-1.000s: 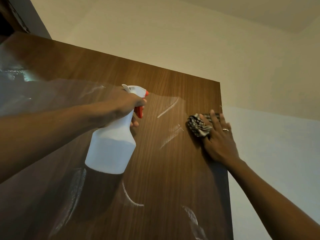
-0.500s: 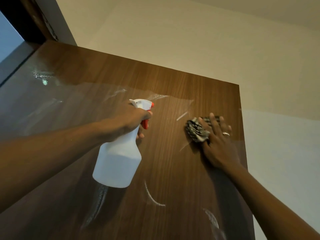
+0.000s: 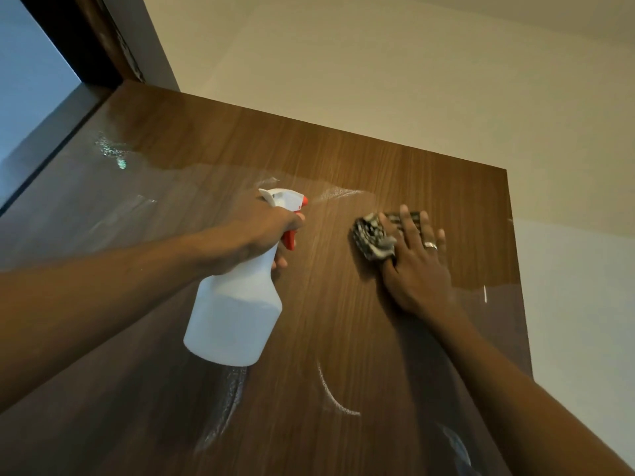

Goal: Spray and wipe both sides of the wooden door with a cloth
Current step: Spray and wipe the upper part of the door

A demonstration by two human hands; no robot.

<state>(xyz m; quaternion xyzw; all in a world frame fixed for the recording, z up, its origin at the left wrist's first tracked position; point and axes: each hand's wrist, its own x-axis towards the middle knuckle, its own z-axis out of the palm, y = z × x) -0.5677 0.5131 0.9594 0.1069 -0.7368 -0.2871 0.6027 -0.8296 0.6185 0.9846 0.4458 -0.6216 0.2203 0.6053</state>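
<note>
The wooden door (image 3: 343, 159) fills the lower view, seen from below up to its top edge, with wet streaks and spray spots on its brown face. My left hand (image 3: 254, 238) grips the neck of a white spray bottle (image 3: 237, 314) with a red trigger, its nozzle aimed at the door. To the right, my right hand (image 3: 417, 266), wearing a ring, presses a crumpled grey patterned cloth (image 3: 372, 237) flat against the door near its upper right part.
The dark door frame (image 3: 92, 39) runs up at the top left, with a pale blue opening beside it. A cream wall (image 3: 412, 70) rises behind the door's top. The door's right edge (image 3: 515, 262) borders a pale wall.
The view has swung left and down, so more of the door's top and the frame shows. The cloth under my right hand has slid slightly left along the door. The bottle stays raised.
</note>
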